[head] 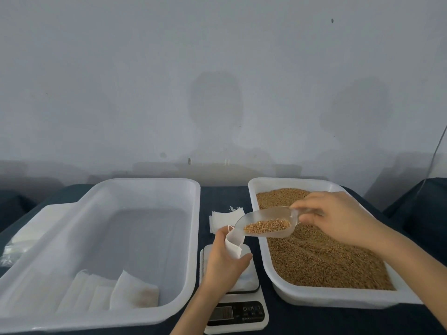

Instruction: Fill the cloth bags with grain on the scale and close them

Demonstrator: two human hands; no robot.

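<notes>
A: Where's the bag right now?

B: In my left hand [223, 259]. My fingers are curled round the white cloth bag [233, 243], holding it up over the platform of the scale [238, 313] with its mouth turned toward the scoop.

A: And your right?

B: My right hand [338, 218] pinches the handle of the clear scoop [266, 224], fingers on top, thumb underneath. There's a small heap of grain [267, 226] in it. Its lip sits right at the bag's open edge; I can't tell whether they touch.

A: What's crowding you?

B: The grain tray [338, 297] on the right — its left rim runs just beside the scale, and my right arm reaches over it. On the left, the big white tub [145, 184] has its right rim close to my left wrist. A few white bags [134, 292] lie in its near corner.

A: Any free room?

B: A strip of dark table [222, 197] between the two rims, behind the scale — though a stack of flat bags [225, 218] lies there.
</notes>
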